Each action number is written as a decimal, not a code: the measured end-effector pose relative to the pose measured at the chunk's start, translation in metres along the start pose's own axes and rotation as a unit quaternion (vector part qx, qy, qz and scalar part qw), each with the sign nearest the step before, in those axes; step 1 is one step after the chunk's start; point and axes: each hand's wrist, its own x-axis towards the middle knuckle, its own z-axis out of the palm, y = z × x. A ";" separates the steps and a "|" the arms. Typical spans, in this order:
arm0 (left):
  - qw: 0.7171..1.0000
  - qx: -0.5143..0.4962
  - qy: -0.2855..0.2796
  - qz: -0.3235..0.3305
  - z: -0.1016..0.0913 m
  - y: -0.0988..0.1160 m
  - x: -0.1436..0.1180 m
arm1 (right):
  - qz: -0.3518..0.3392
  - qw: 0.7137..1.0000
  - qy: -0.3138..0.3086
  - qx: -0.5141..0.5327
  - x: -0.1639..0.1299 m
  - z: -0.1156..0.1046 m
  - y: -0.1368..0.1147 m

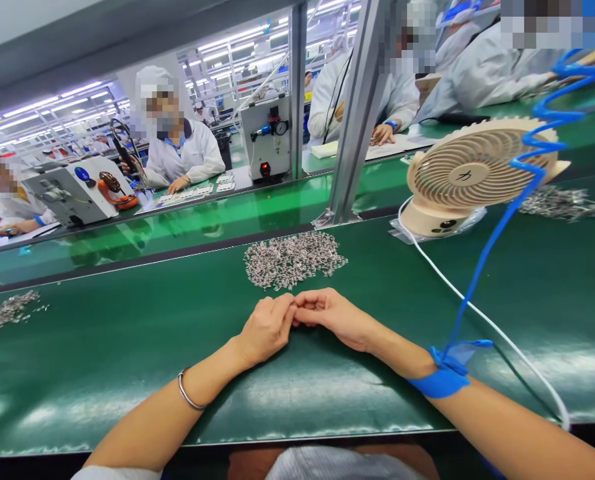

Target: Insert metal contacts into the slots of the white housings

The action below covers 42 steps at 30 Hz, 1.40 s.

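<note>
My left hand [267, 328] and my right hand [333, 315] rest on the green bench mat [127, 347], fingertips pressed together at the middle. Something tiny may be pinched between them, but it is hidden by the fingers. Just beyond the fingertips lies a heap of small silvery metal parts [292, 259]. A silver bangle [187, 395] circles my left wrist. A blue wrist strap [445, 373] wraps my right wrist, and its coiled blue cord [507, 213] climbs to the upper right.
A beige desk fan [470, 175] stands at the right with a white cable [477, 313] running toward me. Smaller piles of metal parts lie at far left [13, 308] and far right [562, 201]. A metal post [357, 113] rises behind. Other workers in white coats sit across the line.
</note>
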 end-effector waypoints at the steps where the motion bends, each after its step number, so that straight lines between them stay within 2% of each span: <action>1: 1.000 -0.003 -0.003 0.001 0.000 0.000 0.000 | -0.006 1.000 0.008 0.002 0.000 0.001 0.000; 9: 0.999 -0.016 -0.030 -0.005 0.001 -0.001 0.001 | -0.013 0.995 0.093 0.016 0.002 -0.001 0.003; 28: 0.999 0.014 -0.018 -0.036 0.001 -0.002 -0.001 | -0.006 0.996 0.084 0.010 0.001 -0.001 0.001; 42: 1.000 0.008 -0.025 -0.017 0.003 -0.003 -0.003 | -0.025 0.996 0.082 0.005 0.001 0.001 0.001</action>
